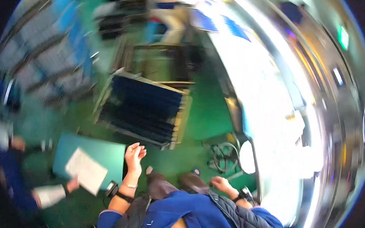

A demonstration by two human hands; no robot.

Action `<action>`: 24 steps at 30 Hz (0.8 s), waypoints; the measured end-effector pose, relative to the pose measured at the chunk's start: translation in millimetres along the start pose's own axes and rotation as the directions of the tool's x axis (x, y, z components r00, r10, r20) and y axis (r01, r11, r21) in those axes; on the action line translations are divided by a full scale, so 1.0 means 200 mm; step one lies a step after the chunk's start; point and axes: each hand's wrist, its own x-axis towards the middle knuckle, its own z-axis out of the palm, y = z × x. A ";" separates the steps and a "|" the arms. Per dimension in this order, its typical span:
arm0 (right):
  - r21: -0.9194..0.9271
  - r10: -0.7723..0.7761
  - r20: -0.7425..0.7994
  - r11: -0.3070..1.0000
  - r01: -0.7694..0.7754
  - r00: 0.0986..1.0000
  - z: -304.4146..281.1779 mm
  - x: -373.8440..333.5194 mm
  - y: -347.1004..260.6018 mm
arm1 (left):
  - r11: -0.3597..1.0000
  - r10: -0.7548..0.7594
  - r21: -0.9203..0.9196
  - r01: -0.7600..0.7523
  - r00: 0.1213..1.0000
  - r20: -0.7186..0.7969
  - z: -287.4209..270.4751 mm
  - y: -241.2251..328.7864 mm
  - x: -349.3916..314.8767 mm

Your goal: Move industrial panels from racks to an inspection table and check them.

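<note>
View: head camera, partly blurred.
Left hand: the left hand (134, 157) is raised, fingers loosely half-curled, nothing seen in its hold.
Right hand: the right hand (223, 186) is low, fingers bent; the blur hides whether it grips anything.
Green desk: the green desk (112, 153) lies just beside the left hand; contact cannot be told.
Paper: a pale sheet (86, 171) lies aslant on it, a co-worker's hand (73, 184) at its lower edge.
Ahead: a dark ridged stack (141, 105) with pale edges, beyond the left hand.
Right side: a stool (223, 155) near the right hand, beside a glaring white desk (260, 93).
</note>
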 end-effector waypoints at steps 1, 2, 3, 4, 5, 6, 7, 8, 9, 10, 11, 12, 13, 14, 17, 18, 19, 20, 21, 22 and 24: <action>0.147 -0.005 -0.099 0.989 0.019 0.995 -0.05 -0.08 -0.01 | 0.995 -0.015 0.102 0.004 0.993 0.114 0.16 0.00 -0.07; 0.281 -0.010 -0.187 0.958 0.063 0.982 -0.09 -0.15 -0.03 | 0.979 -0.033 0.203 -0.009 0.978 0.206 0.28 -0.02 -0.11; 0.374 -0.011 -0.270 0.920 0.116 0.963 -0.06 -0.23 -0.10 | 0.949 -0.071 0.314 -0.038 0.943 0.327 0.31 0.00 -0.11; 0.430 -0.017 -0.352 0.885 0.178 0.936 -0.11 -0.28 -0.09 | 0.927 -0.094 0.369 -0.060 0.918 0.385 0.46 -0.05 -0.15; 0.520 0.047 -0.400 0.834 0.185 0.915 -0.19 -0.36 -0.10 | 0.901 -0.156 0.429 -0.055 0.884 0.441 0.62 -0.08 -0.18; 0.602 0.108 -0.436 0.773 0.200 0.893 -0.25 -0.42 -0.08 | 0.871 -0.217 0.489 -0.055 0.848 0.483 0.79 -0.13 -0.21; 0.618 0.141 -0.507 0.748 0.243 0.851 -0.29 -0.47 -0.02 | 0.847 -0.260 0.523 -0.098 0.782 0.566 0.94 -0.20 -0.21; 0.650 0.205 -0.546 0.715 0.257 0.812 -0.32 -0.51 0.07 | 0.816 -0.343 0.574 -0.071 0.740 0.579 1.10 -0.29 -0.23; 0.676 0.258 -0.582 0.680 0.283 0.771 -0.38 -0.56 0.13 | 0.803 -0.379 0.590 -0.082 0.694 0.612 1.26 -0.39 -0.25; 0.697 0.305 -0.611 0.644 0.315 0.731 -0.43 -0.60 0.18 | 0.792 -0.419 0.608 -0.061 0.670 0.613 1.40 -0.51 -0.25; 0.687 0.329 -0.660 0.627 0.367 0.676 -0.47 -0.63 0.27 | 0.758 -0.432 0.648 -0.078 0.685 0.587 1.56 -0.66 -0.25; 0.673 0.350 -0.702 0.610 0.418 0.620 -0.49 -0.65 0.34 | 0.733 -0.425 0.672 -0.103 0.702 0.571 1.68 -0.81 -0.22; 0.700 0.409 -0.695 0.575 0.424 0.592 -0.52 -0.70 0.40 | 0.694 -0.465 0.719 -0.047 0.733 0.497 1.84 -0.92 -0.25; 0.705 0.452 -0.706 0.526 0.476 0.546 -0.54 -0.73 0.46 | 0.680 -0.574 0.730 0.061 0.664 0.479 1.95 -1.00 -0.25; 0.697 0.490 -0.717 0.512 0.501 0.496 -0.53 -0.80 0.61 | 0.676 -0.718 0.552 0.488 0.604 0.345 2.11 -1.29 -0.19; 0.707 0.513 -0.707 0.523 0.475 0.488 -0.52 -0.82 0.65 | 0.688 -0.713 0.501 0.525 0.617 0.332 2.14 -1.37 -0.20; 0.720 0.547 -0.694 0.533 0.444 0.469 -0.52 -0.85 0.69 | 0.733 -0.645 0.482 0.480 0.716 0.267 2.20 -1.40 -0.27; 0.720 0.538 -0.693 0.534 0.443 0.479 -0.51 -0.86 0.73 | 0.738 -0.640 0.474 0.481 0.722 0.263 2.22 -1.43 -0.30; 0.737 0.547 -0.675 0.525 0.424 0.496 -0.51 -0.87 0.76 | 0.803 -0.516 0.460 0.379 0.828 0.219 2.22 -1.45 -0.32; 0.756 0.559 -0.653 0.516 0.403 0.511 -0.52 -0.87 0.80 | 0.848 -0.381 0.456 0.271 0.909 0.169 2.21 -1.47 -0.33; 0.764 0.564 -0.645 0.498 0.411 0.515 -0.57 -0.89 0.82 | 0.894 -0.327 0.402 0.199 0.902 0.281 2.20 -1.40 -0.37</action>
